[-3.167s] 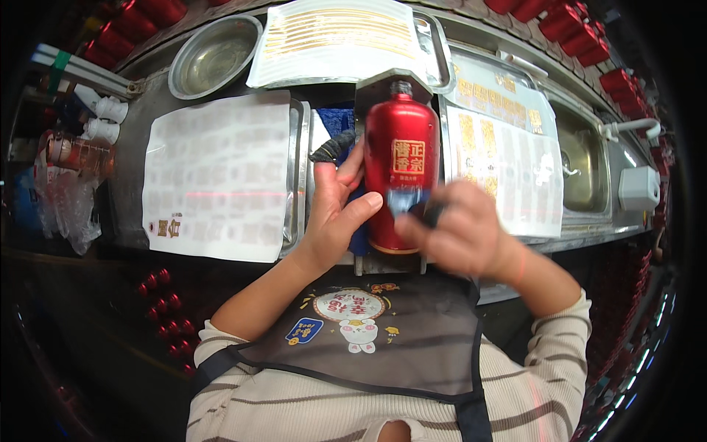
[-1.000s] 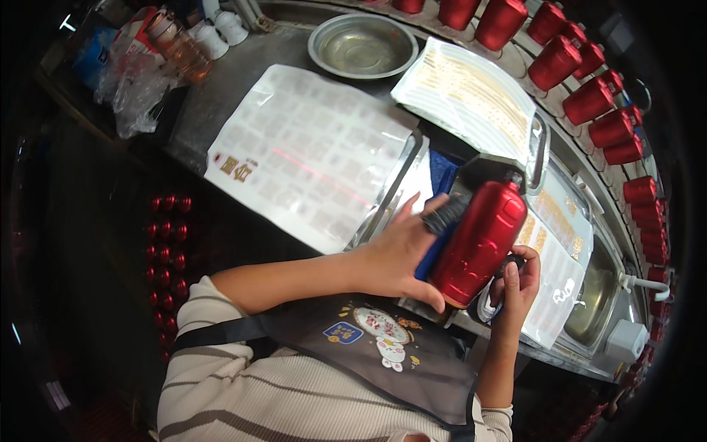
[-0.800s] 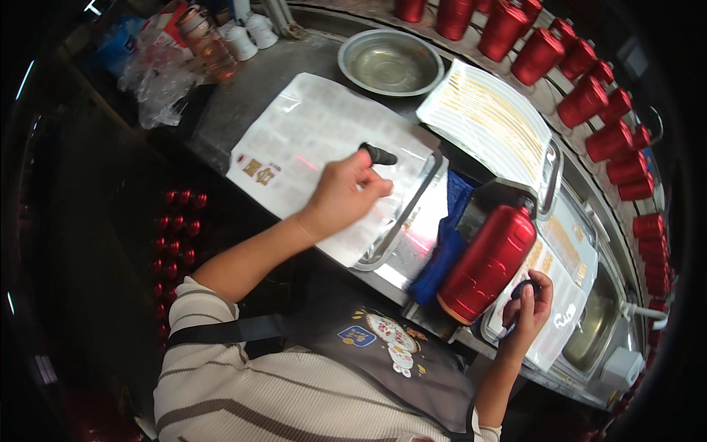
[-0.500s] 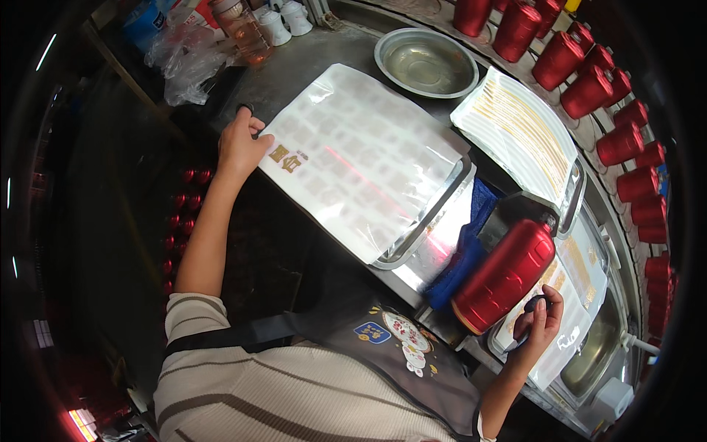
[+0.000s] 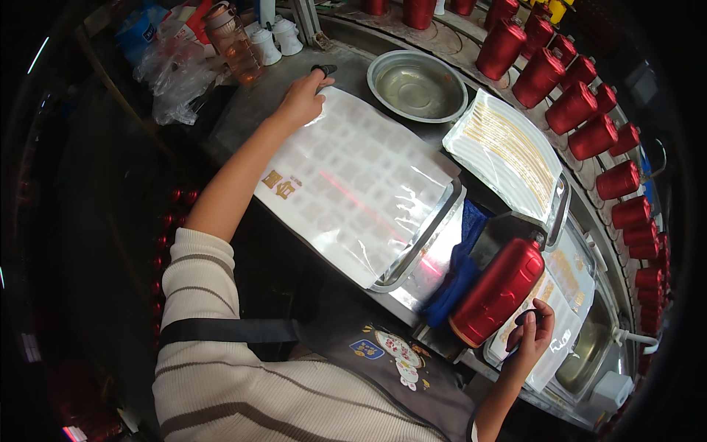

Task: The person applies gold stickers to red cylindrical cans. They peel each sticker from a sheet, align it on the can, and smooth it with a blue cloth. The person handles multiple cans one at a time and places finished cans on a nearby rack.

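Item: red metal cylinder (image 5: pixel 498 292), lying tilted on the desk (image 5: pixel 250 110) just in front of you, against a blue cloth (image 5: pixel 456 272). Your right hand (image 5: pixel 532 333) rests beside its base, fingers curled around a small dark object (image 5: pixel 527 317). Your left hand (image 5: pixel 300 97) reaches far out, closed on a small black piece (image 5: pixel 322 71) at the top corner of a large glossy label sheet (image 5: pixel 353 184). Beyond: round steel bowl (image 5: pixel 417 84), row of red cylinders (image 5: pixel 582 110).

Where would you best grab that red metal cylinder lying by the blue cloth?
Probably around the middle of the red metal cylinder, coming from above: it lies tilted on its side, its round body bare on top, with the blue cloth along one flank.
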`<state>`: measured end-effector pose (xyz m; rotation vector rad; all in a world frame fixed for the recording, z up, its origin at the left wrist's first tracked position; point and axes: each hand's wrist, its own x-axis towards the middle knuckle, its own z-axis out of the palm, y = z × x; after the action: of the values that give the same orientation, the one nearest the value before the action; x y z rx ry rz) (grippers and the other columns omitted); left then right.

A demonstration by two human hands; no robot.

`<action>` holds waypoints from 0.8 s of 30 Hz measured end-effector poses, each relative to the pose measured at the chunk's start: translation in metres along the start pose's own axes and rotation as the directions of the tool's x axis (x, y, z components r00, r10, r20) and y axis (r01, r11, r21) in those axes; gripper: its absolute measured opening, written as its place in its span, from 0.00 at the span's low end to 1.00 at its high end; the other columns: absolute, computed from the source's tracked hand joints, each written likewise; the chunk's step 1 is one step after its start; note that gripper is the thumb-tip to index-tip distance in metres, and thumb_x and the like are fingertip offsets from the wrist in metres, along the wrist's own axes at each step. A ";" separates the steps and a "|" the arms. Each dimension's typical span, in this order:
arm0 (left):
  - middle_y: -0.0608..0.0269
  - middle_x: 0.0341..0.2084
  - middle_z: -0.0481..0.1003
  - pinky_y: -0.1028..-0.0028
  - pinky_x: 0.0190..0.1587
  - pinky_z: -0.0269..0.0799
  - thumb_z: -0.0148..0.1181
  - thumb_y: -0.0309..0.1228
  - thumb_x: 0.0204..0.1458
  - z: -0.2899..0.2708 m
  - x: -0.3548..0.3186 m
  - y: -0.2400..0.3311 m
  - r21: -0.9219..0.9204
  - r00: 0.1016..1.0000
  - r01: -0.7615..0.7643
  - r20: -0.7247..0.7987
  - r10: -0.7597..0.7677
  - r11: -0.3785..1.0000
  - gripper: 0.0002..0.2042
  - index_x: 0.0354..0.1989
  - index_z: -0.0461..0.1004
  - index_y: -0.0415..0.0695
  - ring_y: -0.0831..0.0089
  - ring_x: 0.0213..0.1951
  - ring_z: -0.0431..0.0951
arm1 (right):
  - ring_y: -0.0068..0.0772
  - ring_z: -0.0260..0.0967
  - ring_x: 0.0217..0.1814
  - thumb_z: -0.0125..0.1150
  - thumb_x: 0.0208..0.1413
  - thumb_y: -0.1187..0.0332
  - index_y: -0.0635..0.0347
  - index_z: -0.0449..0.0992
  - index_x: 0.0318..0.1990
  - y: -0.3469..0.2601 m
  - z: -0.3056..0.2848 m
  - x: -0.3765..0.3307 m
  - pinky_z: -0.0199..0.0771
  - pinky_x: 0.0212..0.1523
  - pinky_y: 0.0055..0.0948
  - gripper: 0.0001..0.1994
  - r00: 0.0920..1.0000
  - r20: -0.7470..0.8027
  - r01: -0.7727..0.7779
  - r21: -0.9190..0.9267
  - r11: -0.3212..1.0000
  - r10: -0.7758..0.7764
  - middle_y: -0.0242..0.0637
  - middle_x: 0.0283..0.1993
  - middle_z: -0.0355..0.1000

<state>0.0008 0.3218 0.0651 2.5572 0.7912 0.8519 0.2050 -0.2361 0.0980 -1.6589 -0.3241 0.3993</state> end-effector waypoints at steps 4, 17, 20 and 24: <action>0.49 0.48 0.80 0.64 0.51 0.73 0.49 0.11 0.47 0.009 0.019 -0.020 0.164 0.992 0.006 0.121 -0.026 0.987 0.19 0.49 0.69 0.37 0.51 0.51 0.78 | 0.10 0.50 0.15 0.60 0.61 0.67 0.63 0.70 0.53 -0.003 -0.004 -0.006 0.45 0.16 0.14 0.16 0.999 -0.040 -0.019 -0.023 1.000 0.018 0.31 0.30 0.67; 0.57 0.40 0.82 0.74 0.46 0.72 0.62 0.22 0.51 -0.006 -0.013 0.074 0.022 0.918 0.239 0.321 -0.233 0.971 0.13 0.45 0.72 0.37 0.69 0.42 0.78 | 0.10 0.53 0.18 0.60 0.61 0.66 0.64 0.71 0.55 -0.018 -0.004 0.007 0.47 0.18 0.12 0.17 0.998 -0.043 -0.044 -0.128 0.991 0.039 0.31 0.31 0.69; 0.60 0.34 0.80 0.71 0.46 0.70 0.64 0.26 0.50 -0.027 -0.046 0.147 -0.068 0.777 0.247 0.610 -0.155 0.967 0.12 0.42 0.73 0.38 0.68 0.38 0.78 | 0.09 0.53 0.17 0.60 0.61 0.66 0.65 0.71 0.55 -0.036 0.005 0.014 0.47 0.17 0.12 0.18 0.996 -0.019 -0.089 -0.155 0.984 0.087 0.33 0.32 0.70; 0.56 0.29 0.77 0.59 0.41 0.69 0.68 0.24 0.41 -0.035 -0.089 0.196 -0.370 0.567 0.133 0.789 0.236 0.919 0.15 0.34 0.66 0.39 0.50 0.38 0.76 | 0.09 0.52 0.17 0.60 0.61 0.66 0.66 0.71 0.55 -0.046 0.009 0.021 0.47 0.17 0.12 0.18 0.995 0.007 -0.101 -0.185 0.978 0.104 0.33 0.32 0.70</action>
<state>-0.0020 0.1186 0.1430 2.2061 0.1906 -0.2453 0.2208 -0.2129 0.1415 -1.8599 -0.2950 0.4720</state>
